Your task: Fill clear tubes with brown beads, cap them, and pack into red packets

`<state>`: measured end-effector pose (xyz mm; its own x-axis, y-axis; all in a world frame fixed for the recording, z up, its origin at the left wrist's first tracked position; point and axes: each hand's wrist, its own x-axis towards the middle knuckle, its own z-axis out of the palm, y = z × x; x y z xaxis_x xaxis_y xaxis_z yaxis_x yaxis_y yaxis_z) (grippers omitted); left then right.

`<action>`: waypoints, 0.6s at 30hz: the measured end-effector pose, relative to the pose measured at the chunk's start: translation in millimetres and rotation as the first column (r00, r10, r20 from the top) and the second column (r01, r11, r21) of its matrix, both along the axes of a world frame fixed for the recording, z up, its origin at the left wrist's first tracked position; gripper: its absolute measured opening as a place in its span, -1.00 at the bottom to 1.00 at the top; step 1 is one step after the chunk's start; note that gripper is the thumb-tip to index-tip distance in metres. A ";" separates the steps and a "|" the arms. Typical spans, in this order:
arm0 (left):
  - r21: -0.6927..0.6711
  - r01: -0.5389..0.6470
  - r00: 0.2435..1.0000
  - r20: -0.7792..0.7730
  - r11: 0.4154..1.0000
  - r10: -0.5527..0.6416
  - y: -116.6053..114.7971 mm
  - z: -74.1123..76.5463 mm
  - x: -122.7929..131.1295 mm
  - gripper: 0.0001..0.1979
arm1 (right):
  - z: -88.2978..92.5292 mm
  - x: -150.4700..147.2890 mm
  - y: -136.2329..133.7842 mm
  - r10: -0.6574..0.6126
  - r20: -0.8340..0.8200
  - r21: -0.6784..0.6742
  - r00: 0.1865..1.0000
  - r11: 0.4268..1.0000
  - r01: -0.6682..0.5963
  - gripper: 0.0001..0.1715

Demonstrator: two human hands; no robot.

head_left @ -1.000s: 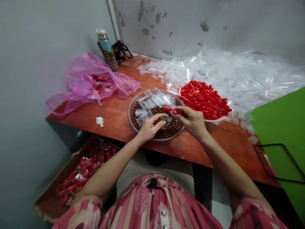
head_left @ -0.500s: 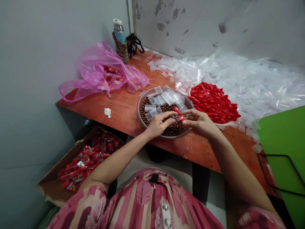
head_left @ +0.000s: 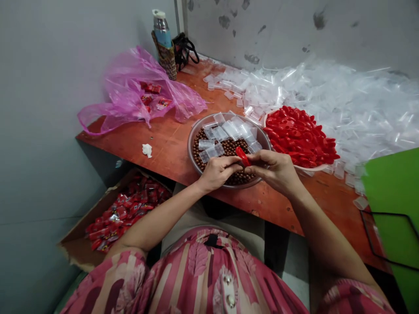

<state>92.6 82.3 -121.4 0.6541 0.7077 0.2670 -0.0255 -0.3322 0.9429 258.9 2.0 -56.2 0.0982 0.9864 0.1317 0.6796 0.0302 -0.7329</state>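
Over the front of a grey bowl (head_left: pixel 191 148) of brown beads (head_left: pixel 240 179), my two hands meet around a spoon-shaped red plastic piece (head_left: pixel 242 155). My left hand (head_left: pixel 218 173) pinches at its lower left side, with thumb and forefinger together. From the right, my right hand (head_left: pixel 276 170) grips its lower end between thumb and fingers. Whether a clear sleeve is also between the fingertips is hidden. Several clear plastic sleeves (head_left: pixel 220 133) lie on the beads. Just right of the bowl, a pale basin (head_left: pixel 322 167) is heaped with similar red pieces (head_left: pixel 297 137).
A large heap of clear sleeves (head_left: pixel 353 100) covers the table's back right. At left lie a pink plastic bag (head_left: pixel 131 87) with red packets and a white scrap (head_left: pixel 147 150). A flask (head_left: pixel 163 32) stands behind. A carton (head_left: pixel 73 248) of red packets sits below; a green panel (head_left: pixel 396 187) is at right.
The clear sleeve that showed between my fingers is now out of sight. The red piece has turned and stands more upright between my hands. The view has shifted slightly.
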 end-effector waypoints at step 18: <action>0.013 0.192 0.981 0.026 0.981 -0.192 6.4 -7.1 1.1 -0.79 | 35.4 1.4 21.8 0.438 0.774 -0.102 0.457 0.799 -0.592 -0.37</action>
<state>93.8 88.7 -128.5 0.7701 0.5666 0.2931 -0.1150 -0.3286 0.9374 260.3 23.8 -20.8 -0.6264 0.7774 0.0576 0.7793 0.6232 0.0653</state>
